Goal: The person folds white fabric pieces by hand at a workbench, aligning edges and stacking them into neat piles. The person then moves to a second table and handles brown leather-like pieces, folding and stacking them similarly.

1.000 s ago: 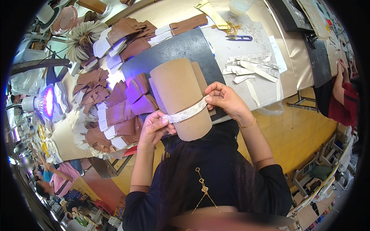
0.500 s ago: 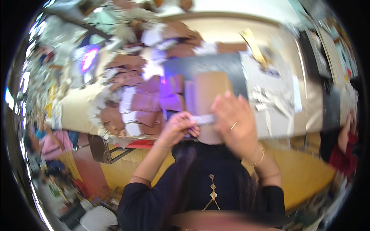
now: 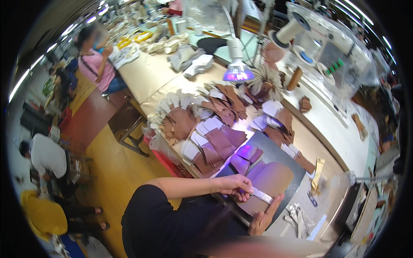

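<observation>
My left hand pinches one end of a narrow, flat, pale grey strip. The strip lies over a smooth tan-brown panel. At the strip's other end is my right hand, held on edge with its fingers stretched out and beside the panel; whether it touches the strip I cannot tell. Under the panel is a dark cutting-mat-like board. Two small brown leather-like pieces lie on the board, left of the panel, in purple light.
Stacks of brown pieces with white ends cover the table beyond my left hand. A lamp hangs over them. White scraps and a yellow strip lie to the right. A stool and co-workers are at the left.
My view has swung, bringing the lamp and more of the left side into sight. My right hand has turned from palm-down over the panel to on edge beside it. The left still holds the strip.
</observation>
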